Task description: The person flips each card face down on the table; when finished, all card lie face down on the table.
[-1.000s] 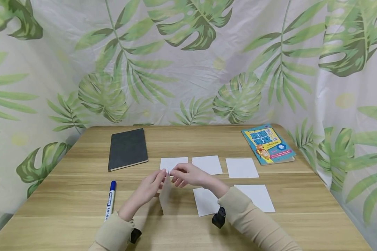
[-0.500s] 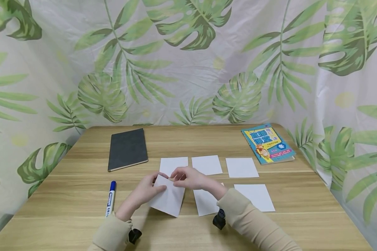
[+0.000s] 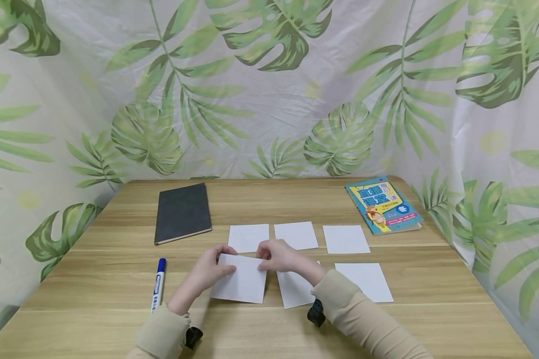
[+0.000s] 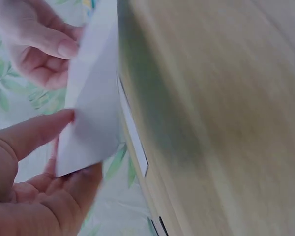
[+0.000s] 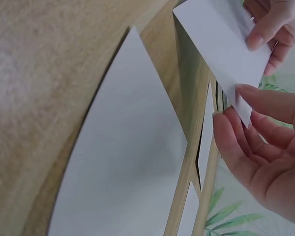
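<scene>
A square white paper card [image 3: 241,283] is held up, tilted, above the front middle of the table. My left hand [image 3: 208,269] pinches its upper left corner, thumb on the near face and fingers behind. At the upper right corner my right hand [image 3: 278,255] pinches it the same way. Both grips show in the right wrist view, where the card [image 5: 221,42] spans from one hand to the other. Behind it lies a row of three white cards, the left one [image 3: 249,236] nearest. Partly under my right forearm is another white card [image 3: 293,289].
On the wooden table [image 3: 233,334], a blue-capped marker [image 3: 158,284] lies left of my left hand. A black notebook [image 3: 183,213] sits at the back left, a colourful book [image 3: 383,205] at the back right. One more white card [image 3: 365,281] lies right of my right forearm.
The card was edge-on to the head view, then turned its face toward me and levelled out. My right hand's fingers have moved onto its upper right corner.
</scene>
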